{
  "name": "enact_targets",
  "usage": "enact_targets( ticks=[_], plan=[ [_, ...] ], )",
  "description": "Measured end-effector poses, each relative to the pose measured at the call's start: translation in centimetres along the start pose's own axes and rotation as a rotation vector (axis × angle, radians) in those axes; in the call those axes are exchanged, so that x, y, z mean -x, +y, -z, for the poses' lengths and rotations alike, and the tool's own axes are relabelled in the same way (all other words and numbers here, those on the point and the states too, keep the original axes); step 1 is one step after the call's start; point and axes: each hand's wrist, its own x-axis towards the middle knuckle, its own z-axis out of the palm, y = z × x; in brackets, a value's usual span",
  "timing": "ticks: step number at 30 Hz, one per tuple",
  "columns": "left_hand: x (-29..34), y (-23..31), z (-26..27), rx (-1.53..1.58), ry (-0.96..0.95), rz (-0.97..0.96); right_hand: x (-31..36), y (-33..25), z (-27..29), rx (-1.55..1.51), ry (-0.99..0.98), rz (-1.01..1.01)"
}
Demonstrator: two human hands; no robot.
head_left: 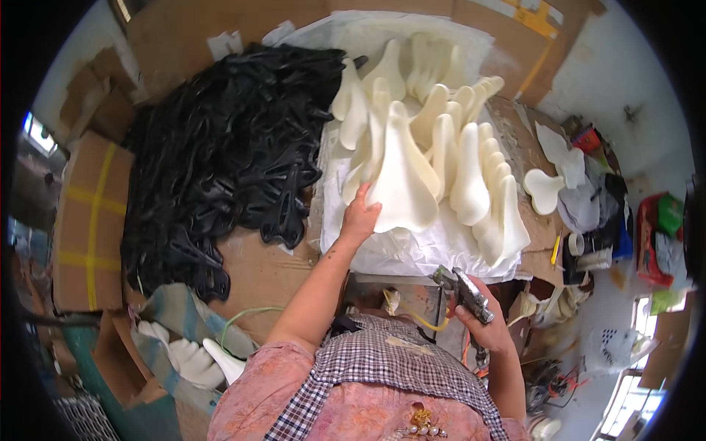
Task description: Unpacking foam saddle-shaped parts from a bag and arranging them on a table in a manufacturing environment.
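Observation:
My left hand grips the lower left edge of a cream-white foam bicycle saddle pad, fingers along its side. The pad's narrow nose points away from me, and its wide end is near. Closed around a dirty metal spray gun, my right hand is right of and below the pad, apart from it. The gun's greenish nozzle end points up and left. More cream saddle pads stand in leaning rows behind and to the right, on a white sheet.
A large heap of black saddle shells covers the left of the cardboard-topped table. A taped carton stands at far left. A yellow hose curves below the table edge. One loose pad lies at right, near bags and tools.

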Motion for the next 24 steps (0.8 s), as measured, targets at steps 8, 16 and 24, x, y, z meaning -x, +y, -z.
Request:
enact_targets(
  ticks=[8, 16, 24],
  plan=[
    [1.5, 1.5, -1.2, 0.102, -0.045, 0.185, 2.3, -5.1, -1.2, -0.146, 0.409, 0.370],
    [0.9, 1.4, -1.8, 0.061, -0.065, 0.184, 6.4, -3.8, -0.7, 0.001, 0.289, 0.152],
    [-0.8, -1.9, -1.4, -0.018, 0.051, -0.034, 6.4, -6.3, -0.1, -0.056, 0.306, 0.247]
  ],
)
